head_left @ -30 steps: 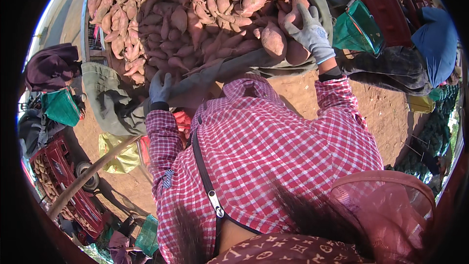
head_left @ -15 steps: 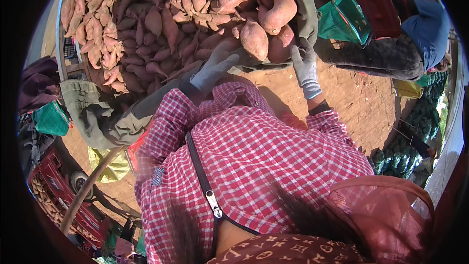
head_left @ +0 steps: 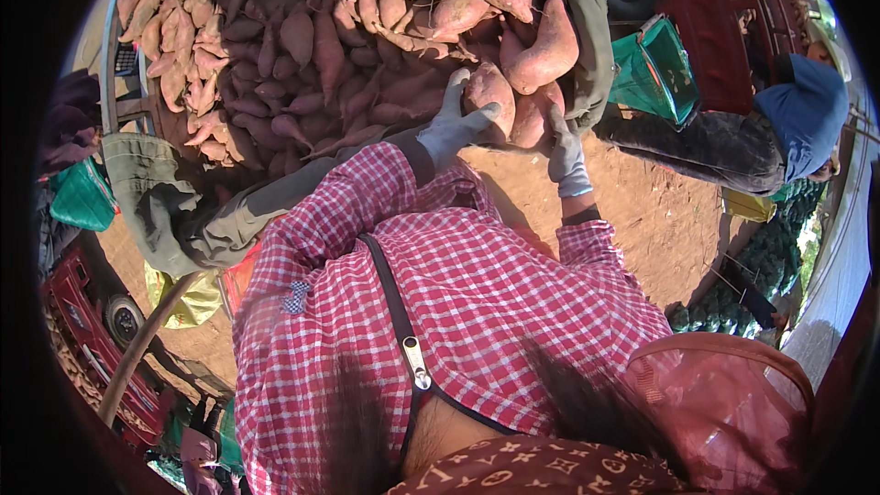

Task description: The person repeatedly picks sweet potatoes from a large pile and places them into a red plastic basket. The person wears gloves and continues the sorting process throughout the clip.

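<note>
A large heap of reddish sweet potatoes (head_left: 390,0) fills a bed lined with olive-green cloth (head_left: 591,37). My left hand (head_left: 456,126), in a grey glove, grips a plump sweet potato (head_left: 489,96) at the heap's near right edge, with the thumb across its near end. Beside it lies a second sweet potato (head_left: 532,121). My right hand (head_left: 568,160), gloved the same way, has its fingers closed against that one's right side; the undersides are hidden. A long, curved sweet potato (head_left: 550,48) rests just beyond both.
A person in blue (head_left: 802,119) bends at the right near a green crate-shaped bag (head_left: 662,71) and a red vehicle (head_left: 701,18). Another green bag (head_left: 82,194) stands at the left. A wooden pole (head_left: 147,339) slants beside me over the dirt ground (head_left: 632,211).
My left hand has moved right and taken hold of the plump sweet potato. My right hand has closed in on the neighbouring one. The whole view has shifted slightly.
</note>
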A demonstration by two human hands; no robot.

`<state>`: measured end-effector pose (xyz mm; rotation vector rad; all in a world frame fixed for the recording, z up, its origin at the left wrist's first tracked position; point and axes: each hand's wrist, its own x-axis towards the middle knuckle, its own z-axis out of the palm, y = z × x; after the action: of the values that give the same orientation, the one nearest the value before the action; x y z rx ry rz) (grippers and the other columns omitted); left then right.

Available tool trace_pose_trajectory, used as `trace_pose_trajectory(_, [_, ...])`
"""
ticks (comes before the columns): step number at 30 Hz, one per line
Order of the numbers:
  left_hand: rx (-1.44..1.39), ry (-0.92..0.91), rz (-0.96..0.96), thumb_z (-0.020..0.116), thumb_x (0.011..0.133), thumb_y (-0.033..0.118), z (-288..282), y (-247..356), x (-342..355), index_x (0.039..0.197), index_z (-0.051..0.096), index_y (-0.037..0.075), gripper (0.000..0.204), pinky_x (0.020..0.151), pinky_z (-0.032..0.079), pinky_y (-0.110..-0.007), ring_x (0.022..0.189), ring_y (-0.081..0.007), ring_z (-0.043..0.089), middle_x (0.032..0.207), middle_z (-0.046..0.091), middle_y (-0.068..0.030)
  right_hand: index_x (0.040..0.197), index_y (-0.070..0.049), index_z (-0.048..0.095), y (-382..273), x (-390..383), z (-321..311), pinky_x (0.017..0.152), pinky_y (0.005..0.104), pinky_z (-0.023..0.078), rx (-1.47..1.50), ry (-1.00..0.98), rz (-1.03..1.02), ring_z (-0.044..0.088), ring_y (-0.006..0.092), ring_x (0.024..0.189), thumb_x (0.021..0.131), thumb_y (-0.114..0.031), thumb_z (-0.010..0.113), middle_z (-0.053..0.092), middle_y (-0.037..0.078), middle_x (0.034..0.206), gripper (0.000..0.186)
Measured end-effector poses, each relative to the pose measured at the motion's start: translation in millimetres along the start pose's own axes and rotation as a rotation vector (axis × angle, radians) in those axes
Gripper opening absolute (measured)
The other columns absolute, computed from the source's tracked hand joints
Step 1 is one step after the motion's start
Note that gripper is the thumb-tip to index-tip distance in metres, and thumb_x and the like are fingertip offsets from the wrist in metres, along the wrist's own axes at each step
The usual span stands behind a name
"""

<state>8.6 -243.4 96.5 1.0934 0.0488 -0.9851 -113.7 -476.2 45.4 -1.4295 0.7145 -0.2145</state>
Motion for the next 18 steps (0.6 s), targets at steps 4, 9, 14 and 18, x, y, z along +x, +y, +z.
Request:
trace_pose_trajectory(4, [-0.006,-0.018,-0.043,0.082,0.092,0.034,-1,3,-2,0.169,0.011,0.021,0.106,0.115,0.042,-0.043,0.148,-0.0308,0.038,0.166,0.028,-0.0172,0.132,0.003,0.057,32,19,-21,0.097,0.0316,0.053,-0.452,-0.121,-0.394,0.067,0.0189,0.111,0.093,-0.011,0.075,0.068,0.012,0.128,0.046])
trace_pose_trajectory(9, [0.059,0.026,-0.018,0.083,0.092,0.033,-6,3,0,0.171,0.004,0.019,0.113,0.115,0.040,-0.046,0.149,-0.0330,0.039,0.167,0.031,-0.0183,0.135,0.002,0.057,-10,-6,21,0.101,0.0363,0.053,-0.262,-0.059,-0.105,0.064,0.0219,0.117,0.096,-0.010,0.070,0.067,0.013,0.129,0.043])
trace_pose_trajectory(14, [0.072,0.024,0.022,0.083,0.091,0.028,-7,-2,10,0.170,0.001,0.024,0.114,0.101,0.051,-0.042,0.125,-0.0266,0.059,0.153,0.045,-0.0176,0.153,-0.015,0.052,-28,-23,62,0.116,0.0487,0.045,0.772,-0.165,0.248,0.055,0.0320,0.138,0.106,-0.040,0.062,0.058,0.009,0.152,0.054])
trace_pose_trajectory(18, [0.042,0.120,0.041,0.081,0.093,0.023,-13,-19,29,0.168,0.011,0.027,0.103,0.096,0.055,-0.045,0.124,-0.0314,0.058,0.150,0.046,-0.0182,0.156,-0.014,0.046,-38,-5,74,0.117,0.0513,0.046,0.939,-0.212,0.341,0.054,0.0344,0.137,0.096,-0.057,0.069,0.053,0.011,0.153,0.077])
